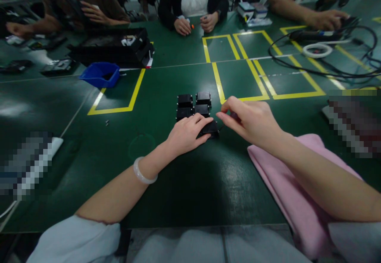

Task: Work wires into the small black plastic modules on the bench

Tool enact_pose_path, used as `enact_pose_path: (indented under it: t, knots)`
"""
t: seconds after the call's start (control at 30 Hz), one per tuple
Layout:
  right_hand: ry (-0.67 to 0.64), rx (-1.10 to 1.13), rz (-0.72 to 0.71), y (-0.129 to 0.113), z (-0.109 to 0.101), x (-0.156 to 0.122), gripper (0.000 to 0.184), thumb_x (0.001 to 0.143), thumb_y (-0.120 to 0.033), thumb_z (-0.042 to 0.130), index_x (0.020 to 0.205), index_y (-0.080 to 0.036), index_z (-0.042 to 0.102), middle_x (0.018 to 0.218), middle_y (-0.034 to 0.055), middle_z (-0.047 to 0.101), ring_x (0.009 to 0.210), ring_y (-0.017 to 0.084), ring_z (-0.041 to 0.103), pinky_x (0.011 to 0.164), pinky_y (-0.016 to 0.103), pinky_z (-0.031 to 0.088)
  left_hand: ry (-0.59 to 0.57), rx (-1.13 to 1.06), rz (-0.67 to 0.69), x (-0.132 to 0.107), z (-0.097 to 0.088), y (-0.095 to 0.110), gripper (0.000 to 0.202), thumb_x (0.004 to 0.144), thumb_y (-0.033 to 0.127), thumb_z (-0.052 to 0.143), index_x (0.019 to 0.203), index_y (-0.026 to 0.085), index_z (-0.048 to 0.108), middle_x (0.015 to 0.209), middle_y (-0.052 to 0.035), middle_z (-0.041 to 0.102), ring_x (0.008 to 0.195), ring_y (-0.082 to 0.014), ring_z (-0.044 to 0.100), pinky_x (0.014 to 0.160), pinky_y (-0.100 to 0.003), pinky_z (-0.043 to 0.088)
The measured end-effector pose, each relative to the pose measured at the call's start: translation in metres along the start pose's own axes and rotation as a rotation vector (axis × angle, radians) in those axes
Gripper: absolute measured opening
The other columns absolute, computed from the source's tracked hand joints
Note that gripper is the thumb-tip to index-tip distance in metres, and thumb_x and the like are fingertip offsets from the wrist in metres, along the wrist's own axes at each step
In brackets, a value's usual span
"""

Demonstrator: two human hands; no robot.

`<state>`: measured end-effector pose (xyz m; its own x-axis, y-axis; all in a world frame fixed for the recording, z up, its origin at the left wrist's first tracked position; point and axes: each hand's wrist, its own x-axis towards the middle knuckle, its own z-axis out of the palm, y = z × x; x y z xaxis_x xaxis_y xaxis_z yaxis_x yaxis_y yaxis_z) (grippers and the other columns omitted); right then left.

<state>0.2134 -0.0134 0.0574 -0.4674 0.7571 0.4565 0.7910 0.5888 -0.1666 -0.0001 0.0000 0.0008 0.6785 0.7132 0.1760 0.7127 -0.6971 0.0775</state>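
Note:
Several small black box-shaped parts (194,104) sit in a tight cluster on the green table (184,183). My left hand (188,132) lies over the nearest black part (210,128), fingers curled and pressing down on it. My right hand (250,120) hovers just right of that part, thumb and forefinger pinched together close to its right edge; what they pinch is too small to make out. A pale bangle (143,172) circles my left wrist.
A pink cloth (285,191) lies under my right forearm. A blue bin (100,74) and a black tray (113,48) stand at the back left. Yellow tape rectangles (268,76) mark the table. Black cables (327,52) coil at the back right. Other people's hands rest along the far edge.

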Motion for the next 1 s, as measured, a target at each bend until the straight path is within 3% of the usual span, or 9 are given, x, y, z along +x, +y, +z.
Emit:
enact_pose_path:
  t: [0.3, 0.53, 0.77, 0.87, 1.0]
  knots:
    - [-0.048, 0.062, 0.017, -0.0040, -0.0021, 0.0002, 0.020, 0.087, -0.023, 0.043, 0.104, -0.018, 0.053, 0.068, -0.0019, 0.060, 0.053, 0.010, 0.051, 0.053, 0.024, 0.028, -0.010, -0.029, 0.000, 0.0004, -0.0011, 0.0002, 0.044, 0.092, 0.038, 0.053, 0.132, 0.023, 0.045, 0.117, -0.0069, 0.056, 0.094, -0.0209, 0.060, 0.080, -0.033, 0.046]
    - [-0.045, 0.063, 0.011, -0.0022, -0.0019, 0.0005, 0.027, 0.094, -0.040, 0.041, 0.091, -0.018, 0.056, 0.059, -0.0026, 0.054, 0.052, 0.011, 0.051, 0.053, 0.023, 0.028, -0.004, -0.001, -0.009, 0.0001, 0.0001, 0.0003, 0.044, 0.091, 0.040, 0.054, 0.131, 0.021, 0.046, 0.116, -0.0072, 0.057, 0.091, -0.0212, 0.060, 0.078, -0.033, 0.047]
    - [-0.028, 0.077, 0.033, -0.0048, -0.0010, 0.0000, 0.023, 0.087, -0.023, 0.041, 0.106, -0.018, 0.053, 0.067, -0.0024, 0.058, 0.053, 0.010, 0.051, 0.054, 0.023, 0.028, -0.012, -0.016, -0.003, 0.0002, -0.0006, 0.0002, 0.045, 0.091, 0.039, 0.054, 0.133, 0.023, 0.045, 0.118, -0.0068, 0.056, 0.092, -0.0204, 0.060, 0.078, -0.032, 0.046]
    - [-0.048, 0.091, 0.016, -0.0039, -0.0019, -0.0001, 0.019, 0.090, -0.029, 0.041, 0.099, -0.018, 0.054, 0.063, -0.0027, 0.056, 0.053, 0.010, 0.050, 0.054, 0.023, 0.029, -0.008, -0.013, -0.001, 0.0001, 0.0001, -0.0002, 0.045, 0.091, 0.039, 0.054, 0.132, 0.022, 0.045, 0.117, -0.0068, 0.057, 0.092, -0.0209, 0.060, 0.078, -0.032, 0.047]
    - [-0.045, 0.066, 0.023, -0.0026, -0.0017, 0.0000, 0.029, 0.095, -0.041, 0.039, 0.092, -0.018, 0.056, 0.060, -0.0028, 0.052, 0.052, 0.010, 0.050, 0.052, 0.023, 0.028, 0.001, -0.005, -0.002, 0.0002, 0.0000, 0.0000, 0.044, 0.091, 0.039, 0.054, 0.131, 0.021, 0.046, 0.116, -0.0073, 0.057, 0.090, -0.0210, 0.060, 0.078, -0.033, 0.047]
